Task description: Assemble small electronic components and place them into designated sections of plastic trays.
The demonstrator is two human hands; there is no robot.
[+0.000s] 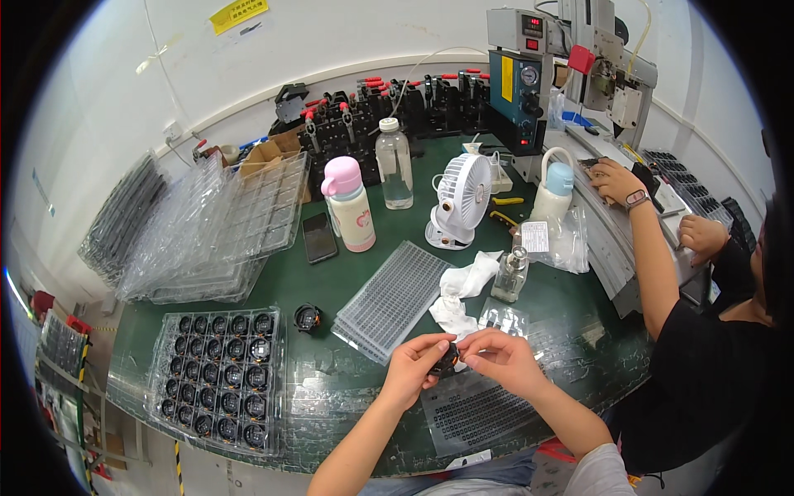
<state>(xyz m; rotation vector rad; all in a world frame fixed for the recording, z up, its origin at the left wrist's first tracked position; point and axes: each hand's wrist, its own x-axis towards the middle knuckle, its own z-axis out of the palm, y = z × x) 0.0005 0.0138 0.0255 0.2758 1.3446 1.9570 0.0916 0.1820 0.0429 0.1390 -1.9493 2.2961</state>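
Note:
My left hand (413, 368) is closed round a small black round part (447, 360) with a touch of orange at its edge. From the other side, my right hand (502, 360) meets it with thumb and fingertips pinched together; anything tiny between them is too small to make out. Below both hands lies a sheet of small dark ring-shaped pieces (484, 413). A similar black round part (308, 318) sits alone on the green table, left of a stack of perforated sheets (395, 299). At the left, a clear plastic tray (277, 388) holds several rows of these black parts.
White crumpled tissue (467, 281), a glass bottle (509, 277) and a white fan (460, 202) stand beyond my hands. A phone (319, 237), a pink-capped flask (354, 211) and stacked clear trays (198, 231) are farther left. A co-worker's hand (616, 182) works at the machine on the right.

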